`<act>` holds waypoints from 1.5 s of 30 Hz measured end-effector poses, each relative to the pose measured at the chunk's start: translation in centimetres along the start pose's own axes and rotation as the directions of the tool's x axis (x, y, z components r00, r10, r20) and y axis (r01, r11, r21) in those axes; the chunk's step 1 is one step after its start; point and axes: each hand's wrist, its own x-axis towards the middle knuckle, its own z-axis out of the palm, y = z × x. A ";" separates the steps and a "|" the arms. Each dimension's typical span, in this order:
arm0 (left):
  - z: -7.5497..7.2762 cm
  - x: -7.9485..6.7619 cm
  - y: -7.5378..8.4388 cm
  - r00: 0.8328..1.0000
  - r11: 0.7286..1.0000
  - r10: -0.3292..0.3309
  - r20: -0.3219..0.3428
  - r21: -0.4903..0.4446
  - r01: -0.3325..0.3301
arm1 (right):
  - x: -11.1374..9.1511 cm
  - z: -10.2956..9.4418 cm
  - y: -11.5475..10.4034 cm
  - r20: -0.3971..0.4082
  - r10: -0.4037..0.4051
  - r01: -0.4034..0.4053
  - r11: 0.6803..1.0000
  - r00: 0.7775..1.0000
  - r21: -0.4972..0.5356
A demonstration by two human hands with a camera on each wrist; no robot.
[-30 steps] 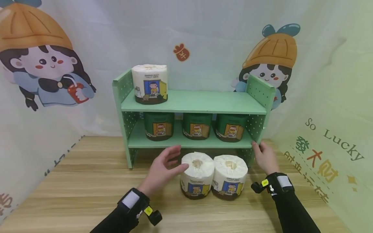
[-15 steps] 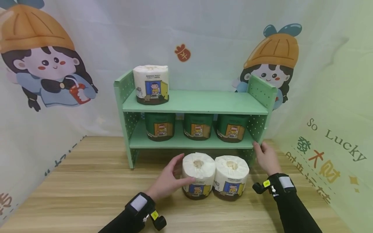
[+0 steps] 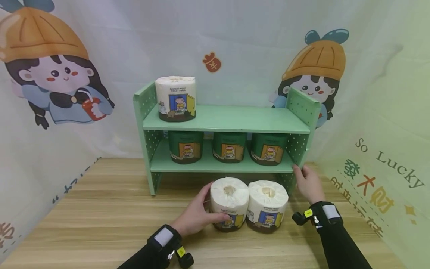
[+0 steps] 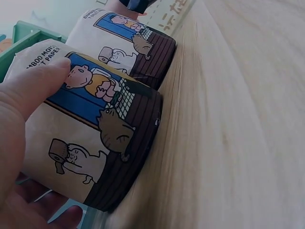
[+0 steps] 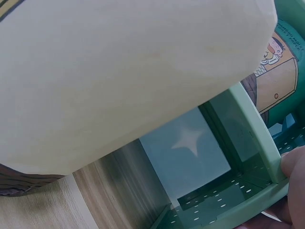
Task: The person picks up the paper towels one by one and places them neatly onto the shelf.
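Two white toilet paper rolls stand upright side by side on the wooden table. My left hand (image 3: 198, 213) grips the left toilet paper roll (image 3: 230, 194), its thumb across the printed front and its other fingers behind the left side. To its right is the other toilet paper roll (image 3: 267, 200). My right hand (image 3: 309, 184) holds the right upright of the green shelf (image 3: 221, 171) at the lower board's corner. In the right wrist view, the thumb (image 5: 293, 162) presses on the green frame, with fingers curled beneath it.
One white roll (image 3: 176, 100) stands on the top board at the left. Several green-wrapped rolls (image 3: 229, 147) line the lower board. A printed cloth (image 3: 242, 45) hangs behind the shelf and along both sides of the wooden table (image 3: 94, 216).
My left hand has moved right and slightly down, and has closed around the left toilet paper roll. My right hand keeps its hold on the shelf.
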 end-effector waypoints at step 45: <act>-0.2 -0.3 -0.2 0.999 0.999 -0.020 0.031 0.026 0.019 | -0.1 -0.1 -0.3 -0.012 0.015 -0.015 1.000 1.000 -0.004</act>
